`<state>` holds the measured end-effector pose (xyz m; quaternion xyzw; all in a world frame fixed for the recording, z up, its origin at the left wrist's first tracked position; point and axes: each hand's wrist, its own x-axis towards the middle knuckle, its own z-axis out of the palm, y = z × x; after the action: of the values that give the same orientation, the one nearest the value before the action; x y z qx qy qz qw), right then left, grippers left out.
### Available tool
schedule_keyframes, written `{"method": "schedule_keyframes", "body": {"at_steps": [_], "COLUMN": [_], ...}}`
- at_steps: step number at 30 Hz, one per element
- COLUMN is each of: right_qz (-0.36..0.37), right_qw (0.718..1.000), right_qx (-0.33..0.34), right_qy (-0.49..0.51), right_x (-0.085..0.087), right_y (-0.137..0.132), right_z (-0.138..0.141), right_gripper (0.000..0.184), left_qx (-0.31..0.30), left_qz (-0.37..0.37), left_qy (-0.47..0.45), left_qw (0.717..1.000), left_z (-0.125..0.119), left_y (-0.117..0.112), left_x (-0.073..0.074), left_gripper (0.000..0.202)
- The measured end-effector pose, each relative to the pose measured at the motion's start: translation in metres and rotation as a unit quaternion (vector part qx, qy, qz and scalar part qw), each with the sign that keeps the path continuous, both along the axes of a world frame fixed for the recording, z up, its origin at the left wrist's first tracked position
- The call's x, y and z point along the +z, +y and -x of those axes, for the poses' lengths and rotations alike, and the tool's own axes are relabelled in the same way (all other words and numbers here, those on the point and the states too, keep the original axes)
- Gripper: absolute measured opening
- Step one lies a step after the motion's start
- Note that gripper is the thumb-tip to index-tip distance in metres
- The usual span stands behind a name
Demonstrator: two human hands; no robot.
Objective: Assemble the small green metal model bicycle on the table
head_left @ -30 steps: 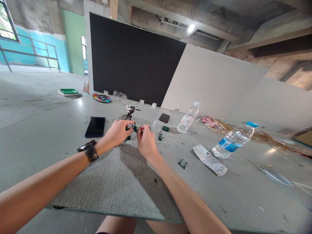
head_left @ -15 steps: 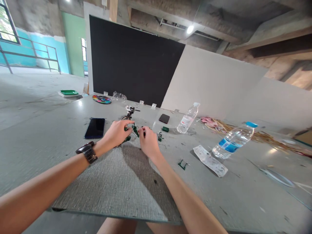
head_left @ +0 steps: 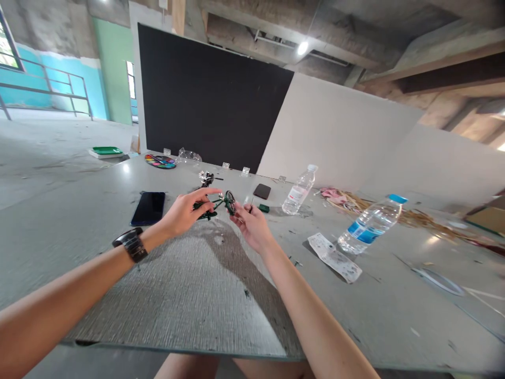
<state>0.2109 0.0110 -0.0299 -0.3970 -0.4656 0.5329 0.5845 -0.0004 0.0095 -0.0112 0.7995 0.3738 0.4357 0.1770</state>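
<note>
My left hand [head_left: 183, 213] is closed around the green frame [head_left: 216, 202] of a miniature bicycle, its index finger stretched along the top. The frame's small dark wheel [head_left: 229, 202] points right and is tilted up off the table. At that wheel's right edge, the fingertips of my right hand [head_left: 252, 227] touch the rim. A thin dark tool [head_left: 251, 206], too small to identify, sticks up from between the right fingers. Just behind my left hand stands a black and silver handlebar piece [head_left: 206, 179]; its lower part is hidden.
A phone [head_left: 148, 208] lies left, a paint palette [head_left: 160, 161] farther back. Right of my hands are a small green block [head_left: 264, 208], a dark flat case [head_left: 262, 191], a printed sheet [head_left: 334, 257] and two water bottles, one clear-capped [head_left: 300, 190], one blue-capped [head_left: 371, 225].
The bicycle frame has been turned so its wheel now faces right and up. My right hand has rolled palm-up and shifted slightly right. The view has moved a little.
</note>
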Motion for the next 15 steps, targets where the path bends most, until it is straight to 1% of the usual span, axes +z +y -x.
{"method": "schedule_keyframes", "body": {"at_steps": [3, 6, 9, 12, 15], "right_qz": [-0.007, -0.046, -0.073, -0.075, -0.071], "right_qw": [1.000, 0.999, 0.997, 0.997, 0.997], "right_qx": [-0.002, -0.015, -0.020, -0.022, -0.019], "right_qy": [0.017, 0.008, 0.003, 0.000, -0.004], "right_x": [0.004, 0.006, 0.006, 0.006, 0.007], "right_y": [-0.005, -0.006, -0.008, -0.010, -0.012], "right_z": [-0.001, 0.001, 0.002, 0.003, 0.003], "right_gripper": [0.051, 0.055, 0.058, 0.059, 0.058], "left_qx": [-0.007, -0.023, -0.039, -0.038, -0.037], "left_qz": [0.004, 0.015, 0.022, 0.007, -0.009], "left_qy": [-0.004, -0.035, -0.058, -0.072, -0.076], "left_qw": [1.000, 0.999, 0.997, 0.997, 0.996], "left_z": [-0.001, -0.003, -0.005, -0.006, -0.006], "left_y": [0.000, 0.003, 0.005, 0.005, 0.006], "left_x": [-0.001, -0.007, -0.013, -0.017, -0.019], "left_gripper": [0.040, 0.036, 0.037, 0.042, 0.040]}}
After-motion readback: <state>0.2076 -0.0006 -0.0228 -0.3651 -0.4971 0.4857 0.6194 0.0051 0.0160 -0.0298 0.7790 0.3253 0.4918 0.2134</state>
